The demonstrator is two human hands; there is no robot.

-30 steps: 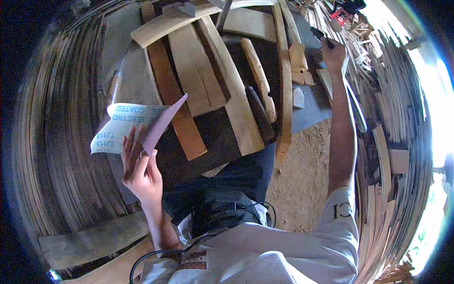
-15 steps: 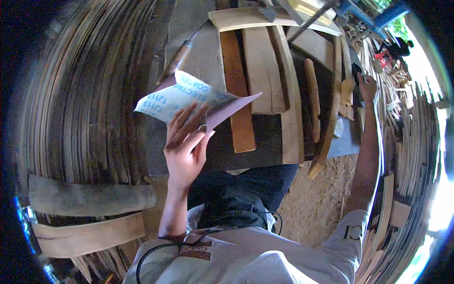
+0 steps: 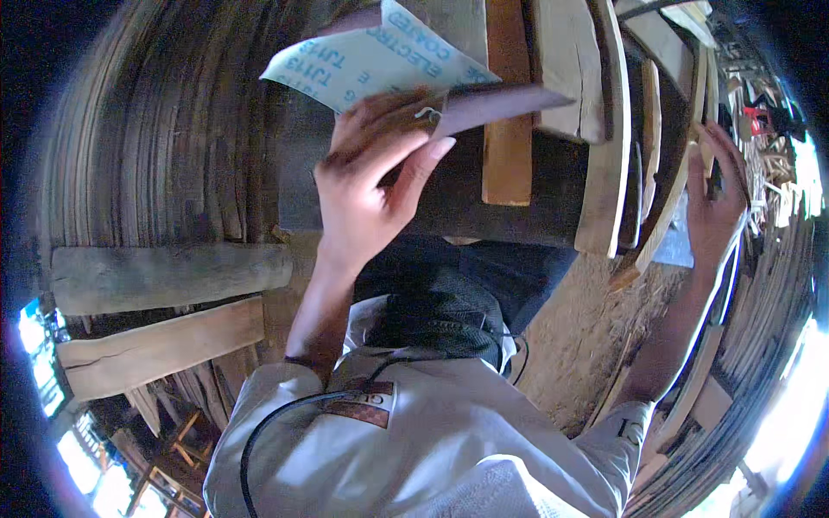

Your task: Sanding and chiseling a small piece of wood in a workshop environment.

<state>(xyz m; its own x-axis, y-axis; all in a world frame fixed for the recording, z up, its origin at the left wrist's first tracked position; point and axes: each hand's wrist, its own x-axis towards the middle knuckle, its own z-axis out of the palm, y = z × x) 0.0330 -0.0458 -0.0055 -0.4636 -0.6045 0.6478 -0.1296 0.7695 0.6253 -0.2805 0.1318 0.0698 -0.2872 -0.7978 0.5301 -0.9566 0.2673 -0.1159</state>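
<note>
My left hand (image 3: 367, 186) pinches a folded sheet of sandpaper (image 3: 371, 65) between thumb and fingers. Its pale printed backing faces up, and a purplish-brown side shows at the bent edges. The sheet is held in the air in front of the boards, partly covering a reddish-brown strip of wood (image 3: 508, 164). At the right side of the work surface, my right hand (image 3: 717, 203) has its fingers stretched and apart, with nothing seen in it. It is beside a long curved wooden strip (image 3: 665, 220); whether it touches that strip, I cannot tell.
Pale boards (image 3: 574, 78) and a long curved plank (image 3: 604, 207) lie across the dark work surface (image 3: 302, 194). Tall stacks of thin wood (image 3: 164, 147) stand at the left. Loose planks (image 3: 164, 341) lie lower left. The ground (image 3: 570, 345) on the right is littered with shavings.
The view has shifted, so the boards sit higher and further right. My right hand, earlier reaching farther out beside a dark thing, is now nearer with fingers spread. The left still holds the sandpaper.
</note>
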